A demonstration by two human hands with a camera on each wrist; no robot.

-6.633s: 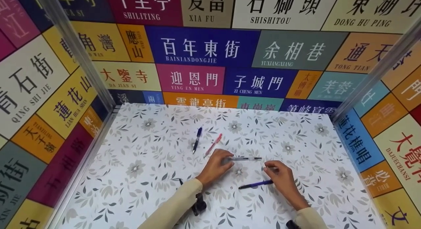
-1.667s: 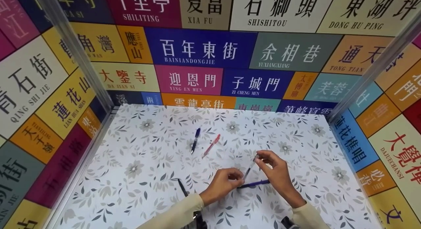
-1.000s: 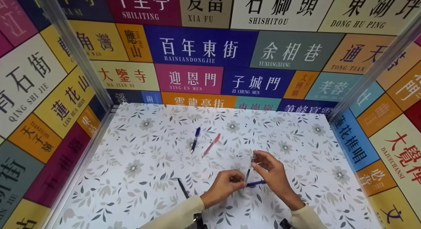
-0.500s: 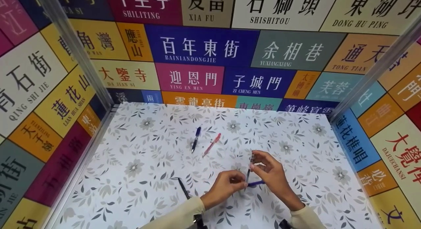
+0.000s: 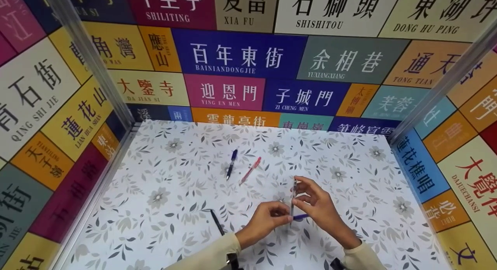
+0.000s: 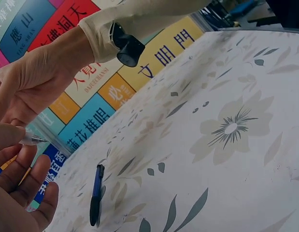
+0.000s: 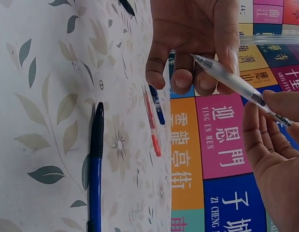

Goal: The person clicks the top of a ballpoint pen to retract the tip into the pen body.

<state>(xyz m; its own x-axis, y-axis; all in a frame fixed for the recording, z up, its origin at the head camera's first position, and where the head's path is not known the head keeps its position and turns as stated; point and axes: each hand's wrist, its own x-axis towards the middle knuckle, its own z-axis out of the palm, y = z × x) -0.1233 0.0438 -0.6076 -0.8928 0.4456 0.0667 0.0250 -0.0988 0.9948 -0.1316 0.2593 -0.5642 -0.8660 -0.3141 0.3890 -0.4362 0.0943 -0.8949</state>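
A clear-barrelled pen [image 7: 231,79] stands almost upright between the two hands, its pointed writing tip downward. My left hand [image 5: 266,219] pinches it low, close to the tip, between thumb and forefinger. Higher up, my right hand [image 5: 320,206] holds the barrel's other end with thumb and fingertips. In the left wrist view the bare tip [image 6: 37,139] pokes out past the left fingers. Just behind the hands a blue pen [image 5: 299,216] with a black end lies on the table, partly covered by the right hand in the head view.
Farther back on the flower-patterned table [image 5: 186,177] lie a dark blue pen [image 5: 231,165] and a red pen [image 5: 250,170]. A black pen [image 5: 216,222] lies beside the left forearm, partly hidden by the sleeve. Sign-printed panels [image 5: 237,54] enclose the back and sides.
Earliest, the clear pen lay flat between the hands; both hands then took hold of it. Over the last second it has swung from leaning to nearly upright, the right hand shifting slightly left.
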